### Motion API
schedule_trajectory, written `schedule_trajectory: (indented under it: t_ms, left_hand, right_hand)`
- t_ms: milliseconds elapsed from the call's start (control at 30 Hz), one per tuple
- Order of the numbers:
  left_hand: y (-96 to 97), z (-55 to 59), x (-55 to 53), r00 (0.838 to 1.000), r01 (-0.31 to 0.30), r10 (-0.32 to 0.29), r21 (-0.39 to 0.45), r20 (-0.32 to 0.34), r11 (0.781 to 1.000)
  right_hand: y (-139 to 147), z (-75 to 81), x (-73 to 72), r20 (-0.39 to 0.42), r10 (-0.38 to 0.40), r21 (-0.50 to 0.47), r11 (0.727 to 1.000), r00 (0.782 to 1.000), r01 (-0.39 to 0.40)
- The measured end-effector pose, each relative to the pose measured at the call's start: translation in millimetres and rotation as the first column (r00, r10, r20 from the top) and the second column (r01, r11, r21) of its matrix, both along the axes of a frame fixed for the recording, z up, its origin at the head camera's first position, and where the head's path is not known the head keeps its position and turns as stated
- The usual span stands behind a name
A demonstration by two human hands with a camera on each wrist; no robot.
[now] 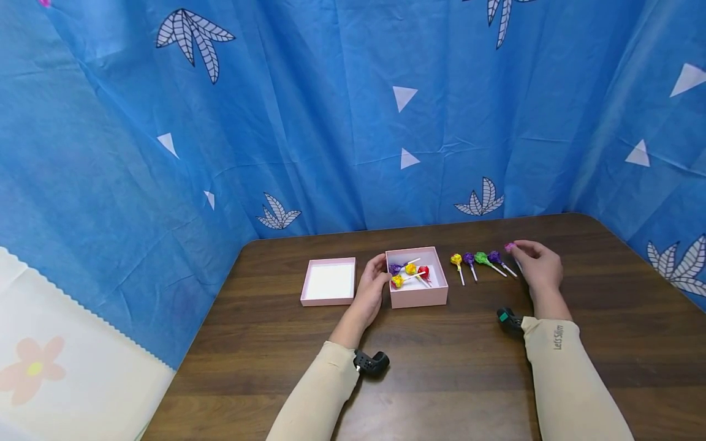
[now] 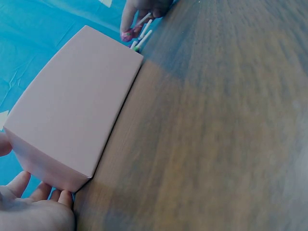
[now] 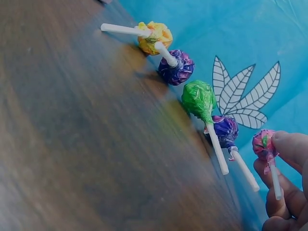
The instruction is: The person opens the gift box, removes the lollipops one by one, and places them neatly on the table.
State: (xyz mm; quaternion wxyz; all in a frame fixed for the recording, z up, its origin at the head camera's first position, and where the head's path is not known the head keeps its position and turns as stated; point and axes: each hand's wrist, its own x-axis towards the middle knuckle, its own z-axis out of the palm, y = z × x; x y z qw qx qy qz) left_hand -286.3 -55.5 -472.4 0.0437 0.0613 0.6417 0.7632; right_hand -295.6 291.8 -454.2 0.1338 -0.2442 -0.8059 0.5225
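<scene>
An open pink box (image 1: 419, 298) stands on the table with several wrapped lollipops (image 1: 410, 269) lying inside. My left hand (image 1: 372, 285) holds the box at its left wall, thumb at the rim and fingers along the outside. To the right of the box, my right hand (image 1: 539, 267) pinches a pink lollipop (image 3: 263, 144) by its wrapped head between thumb and finger. Beside it lie a yellow lollipop (image 3: 156, 38), a purple lollipop (image 3: 177, 69), a green lollipop (image 3: 198, 100) and another purple lollipop (image 3: 224, 130), in a row.
Left of the box lies its shallow pink lid (image 1: 328, 282), white inside face up. A brown wooden table (image 1: 441, 367) carries everything. Blue patterned curtain (image 1: 353, 122) hangs behind the table's far edge.
</scene>
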Motion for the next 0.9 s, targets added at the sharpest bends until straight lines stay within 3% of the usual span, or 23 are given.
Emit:
schedule_trajectory:
  t_ms: [500, 900]
  left_hand:
    - [-0.1, 1.5, -1.0, 1.000, -0.001, 0.002, -0.010, 0.013, 1.000]
    - [-0.5, 0.5, 0.3, 1.000, 0.009, -0.009, 0.000, 0.004, 1.000]
  right_hand:
    - [-0.2, -5.4, -0.5, 0.037, 0.068, 0.185, 0.980, 0.997, -0.073]
    - [1.2, -6.8, -0.7, 0.096, 0.079, 0.216, 0.972, 0.992, -0.098]
